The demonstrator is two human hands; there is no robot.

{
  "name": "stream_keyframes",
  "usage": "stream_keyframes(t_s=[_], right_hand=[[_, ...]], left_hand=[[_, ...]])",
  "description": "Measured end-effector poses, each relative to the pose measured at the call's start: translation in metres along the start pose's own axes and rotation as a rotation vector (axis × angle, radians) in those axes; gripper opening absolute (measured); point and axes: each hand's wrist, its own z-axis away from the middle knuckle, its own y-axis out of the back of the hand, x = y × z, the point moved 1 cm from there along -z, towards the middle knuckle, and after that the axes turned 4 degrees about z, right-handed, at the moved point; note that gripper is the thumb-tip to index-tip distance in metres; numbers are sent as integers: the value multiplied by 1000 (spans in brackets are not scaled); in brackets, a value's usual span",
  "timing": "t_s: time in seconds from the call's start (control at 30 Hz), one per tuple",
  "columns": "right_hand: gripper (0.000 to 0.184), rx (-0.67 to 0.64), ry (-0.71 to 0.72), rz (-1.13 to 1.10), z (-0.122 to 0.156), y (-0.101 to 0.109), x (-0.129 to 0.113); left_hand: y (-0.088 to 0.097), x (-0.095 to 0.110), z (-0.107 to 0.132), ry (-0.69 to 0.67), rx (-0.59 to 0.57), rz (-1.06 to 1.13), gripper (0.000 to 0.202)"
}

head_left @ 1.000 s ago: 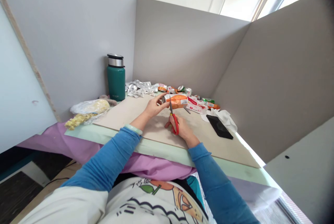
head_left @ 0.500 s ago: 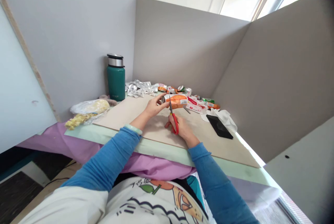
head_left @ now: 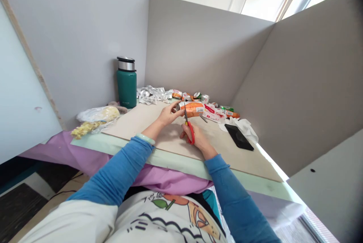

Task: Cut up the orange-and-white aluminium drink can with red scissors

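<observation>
Orange-and-white can [head_left: 194,109], one, sideways over the board [head_left: 232,156], its left end gripped by the left hand [head_left: 166,116], thumb on the near side; scissors [head_left: 190,126], one pair, red-handled, gripped in the right hand [head_left: 199,139], blades pointing up at the can; both forearms reach forward, converging; outward, one green bottle [head_left: 126,88] at left, one black phone [head_left: 239,137] at right.

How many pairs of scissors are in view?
1: the red-handled scissors in the right hand, blades overlapping the orange drink can in this view. Others could be hidden among the clutter behind.
</observation>
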Motion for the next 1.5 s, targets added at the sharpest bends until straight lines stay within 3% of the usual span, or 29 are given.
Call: stream_keyframes(t_s=[1.5], right_hand=[[40, -8, -1, 28, 1, 1, -2]], left_hand=[[0, -1, 0, 9, -8, 11, 72]])
